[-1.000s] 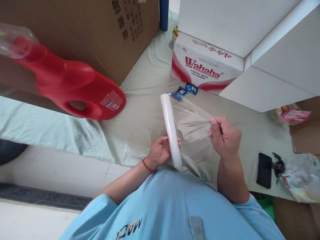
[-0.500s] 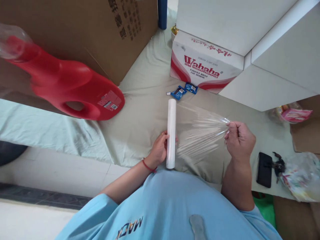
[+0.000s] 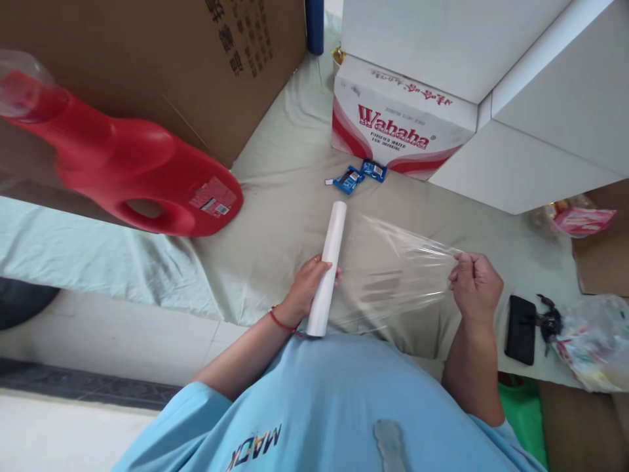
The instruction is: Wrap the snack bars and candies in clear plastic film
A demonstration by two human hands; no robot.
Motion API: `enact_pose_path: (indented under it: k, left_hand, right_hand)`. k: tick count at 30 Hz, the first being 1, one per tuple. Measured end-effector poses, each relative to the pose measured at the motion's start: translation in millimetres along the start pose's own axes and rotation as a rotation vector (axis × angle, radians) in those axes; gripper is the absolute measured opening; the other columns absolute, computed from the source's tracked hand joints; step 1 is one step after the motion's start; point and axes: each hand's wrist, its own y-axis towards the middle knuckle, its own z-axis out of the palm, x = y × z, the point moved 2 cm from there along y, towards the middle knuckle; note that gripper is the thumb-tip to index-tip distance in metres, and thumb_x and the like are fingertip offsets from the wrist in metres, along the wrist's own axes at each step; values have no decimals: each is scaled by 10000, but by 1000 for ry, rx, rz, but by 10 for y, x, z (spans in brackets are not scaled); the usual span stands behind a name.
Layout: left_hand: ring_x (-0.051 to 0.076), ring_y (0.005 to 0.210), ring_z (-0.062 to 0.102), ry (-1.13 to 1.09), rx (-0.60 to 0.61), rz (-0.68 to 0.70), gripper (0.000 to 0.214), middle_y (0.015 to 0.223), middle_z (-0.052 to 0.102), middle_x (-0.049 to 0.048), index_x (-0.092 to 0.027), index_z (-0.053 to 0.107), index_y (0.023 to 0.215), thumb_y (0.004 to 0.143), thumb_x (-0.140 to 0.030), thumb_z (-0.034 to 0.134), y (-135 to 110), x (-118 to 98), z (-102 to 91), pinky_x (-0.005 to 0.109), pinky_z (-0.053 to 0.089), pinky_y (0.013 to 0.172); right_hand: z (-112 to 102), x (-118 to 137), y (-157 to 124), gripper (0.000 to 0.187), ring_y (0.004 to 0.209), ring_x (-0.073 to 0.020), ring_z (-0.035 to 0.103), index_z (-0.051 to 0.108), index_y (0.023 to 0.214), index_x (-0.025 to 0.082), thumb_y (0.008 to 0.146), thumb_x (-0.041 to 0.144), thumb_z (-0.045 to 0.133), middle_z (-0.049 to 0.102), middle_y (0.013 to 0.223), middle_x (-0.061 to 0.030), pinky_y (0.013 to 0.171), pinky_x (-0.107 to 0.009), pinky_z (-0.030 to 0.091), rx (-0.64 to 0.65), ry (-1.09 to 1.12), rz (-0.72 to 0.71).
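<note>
My left hand (image 3: 305, 287) is wrapped round the lower half of a white roll of cling film (image 3: 330, 252), which tilts slightly to the right above the pale green cloth (image 3: 275, 216). My right hand (image 3: 476, 283) pinches the free end of the clear film sheet (image 3: 398, 275). The film is stretched between the roll and my right hand, wrinkled toward the pinch. A red string bracelet sits on my left wrist.
A red detergent jug (image 3: 128, 174) lies on its side at left before a large brown carton (image 3: 162, 59). A Wahaha box (image 3: 393, 134) and white boxes (image 3: 515, 85) stand behind. Two blue packets (image 3: 356, 176), a black phone (image 3: 521, 329), keys (image 3: 548, 322) and a plastic bag (image 3: 592, 344) lie around.
My right hand has drawn the film farther right, widening the sheet. The roll has swung from leaning left to leaning right and sits lower in my left hand.
</note>
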Motion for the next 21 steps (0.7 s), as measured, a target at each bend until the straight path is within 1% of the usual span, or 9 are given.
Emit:
enact_pose_path:
  k: [3,5,9,11,13,15,17,19,21]
  left_hand:
    - [133,580,598,73,-15,5,529,739,643,-29,-216,523,964,705,-581,803,-33,25,14,256,465,552]
    - [122,561,571,138,-38,52,569,723,614,-51,-219,520,995,681,-549,861,-43,11,4,246,448,536]
    - [156,768,637,127,-8,232,603,901,657,-12,-218,582,1087,634,-427,920,-35,-139,-66,275,544,692]
    - [166,834,639,116,-14,291,611,944,648,-8,-226,596,1128,633,-389,915,-9,-219,-101,289,567,749]
    - [164,810,638,83,-40,242,579,936,640,-9,-232,581,1159,679,-393,862,31,-244,-114,289,574,713]
    - [161,742,639,47,-57,123,503,888,635,-8,-225,559,1148,747,-432,779,76,-206,-105,285,566,638]
    - [154,660,628,73,-68,40,471,821,616,-17,-216,541,1106,777,-479,750,121,-140,-90,281,549,579]
    - [145,590,606,197,-96,33,541,789,610,-29,-212,530,1103,741,-496,814,165,-84,-92,279,525,544]
    - [150,590,611,375,-150,70,620,812,642,-16,-203,552,1116,657,-433,899,204,-64,-116,280,515,553]
  right_hand:
    - [2,-66,-19,522,442,-125,551,679,915,185,1022,665,501,602,569,44,505,-252,444,13,-15,28]
    - [-10,-55,-31,517,437,-125,544,678,912,182,1021,659,510,597,569,44,490,-251,433,-1,5,29]
    - [-70,9,-30,481,431,-117,520,671,953,176,1039,623,514,575,575,57,476,-246,413,-135,89,-11]
    - [-61,-23,-2,474,435,-116,518,665,958,177,1039,620,515,573,581,56,478,-246,414,-150,109,-7]
    - [1,-135,43,481,436,-119,514,662,957,180,1025,633,514,569,580,54,471,-247,405,-107,109,40]
    - [107,-310,81,483,427,-122,495,659,956,182,1007,639,508,557,572,58,465,-252,394,-52,121,115]
    - [229,-502,90,468,425,-121,475,657,954,183,988,626,510,548,568,64,473,-256,392,-3,143,189]
    - [335,-669,59,445,442,-121,474,661,954,180,968,602,519,550,568,66,498,-258,401,32,145,250]
    - [406,-792,-1,424,460,-127,488,664,948,177,949,578,526,554,562,64,520,-262,409,61,126,300]
